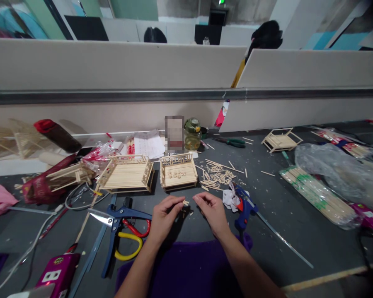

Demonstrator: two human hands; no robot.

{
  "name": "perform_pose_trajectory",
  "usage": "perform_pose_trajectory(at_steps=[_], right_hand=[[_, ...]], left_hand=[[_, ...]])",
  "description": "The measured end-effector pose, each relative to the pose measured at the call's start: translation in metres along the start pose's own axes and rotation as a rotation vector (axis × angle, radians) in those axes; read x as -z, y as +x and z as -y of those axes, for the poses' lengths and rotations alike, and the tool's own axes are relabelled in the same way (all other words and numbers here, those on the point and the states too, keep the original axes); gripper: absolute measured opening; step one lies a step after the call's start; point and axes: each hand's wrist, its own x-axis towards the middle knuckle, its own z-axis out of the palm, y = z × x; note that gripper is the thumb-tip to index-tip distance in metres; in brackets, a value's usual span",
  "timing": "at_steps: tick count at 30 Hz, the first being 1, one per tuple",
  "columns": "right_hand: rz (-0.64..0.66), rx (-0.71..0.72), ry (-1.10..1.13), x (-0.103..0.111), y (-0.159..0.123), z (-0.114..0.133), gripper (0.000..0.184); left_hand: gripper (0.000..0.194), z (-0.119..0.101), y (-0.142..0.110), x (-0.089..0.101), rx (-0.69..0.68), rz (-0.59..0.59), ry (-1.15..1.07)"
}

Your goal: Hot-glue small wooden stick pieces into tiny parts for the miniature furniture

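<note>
In front of the bench, the left hand pinches a stick bit; whether the right hand grips anything, I cannot tell. Cut sticks lie right of the bench.

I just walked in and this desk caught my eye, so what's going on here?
A person's left hand pinches a small wooden piece; the right hand is close by, but whether it holds anything is unclear. Beyond them stands a small stick-built frame with little wooden bits on it, between a larger frame and a pile of loose sticks. A blue glue gun lies beside the right hand.
</note>
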Motion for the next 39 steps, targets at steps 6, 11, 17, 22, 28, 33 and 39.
perform_pose_trajectory(at_steps=[6,11,17,22,28,33,39], right_hand=[[0.034,0.084,-0.205,0.01,-0.003,0.012,0.023],[0.061,0.124,-0.456,0.02,-0.006,0.018,0.016],[0.071,0.169,-0.57,0.028,-0.022,0.025,0.016],[0.071,0.168,-0.558,0.025,-0.026,0.023,0.02],[0.096,0.194,-0.54,0.01,-0.021,0.023,0.02],[-0.005,0.277,-0.707,0.028,-0.03,0.03,0.027],[-0.258,0.054,-1.144,0.098,-0.055,0.024,0.043]], left_hand=[[0.017,0.001,0.0,0.002,0.009,-0.003,0.0],[0.018,0.0,0.001,0.003,0.016,-0.023,0.0],[0.019,0.0,0.0,0.003,0.016,-0.021,-0.01],[0.018,0.003,-0.002,0.0,0.0,-0.007,-0.02],[0.019,0.001,-0.001,-0.002,-0.016,0.0,-0.01],[0.02,-0.002,0.001,0.002,-0.014,-0.068,-0.006],[0.02,-0.001,0.001,0.004,-0.012,-0.121,-0.002]])
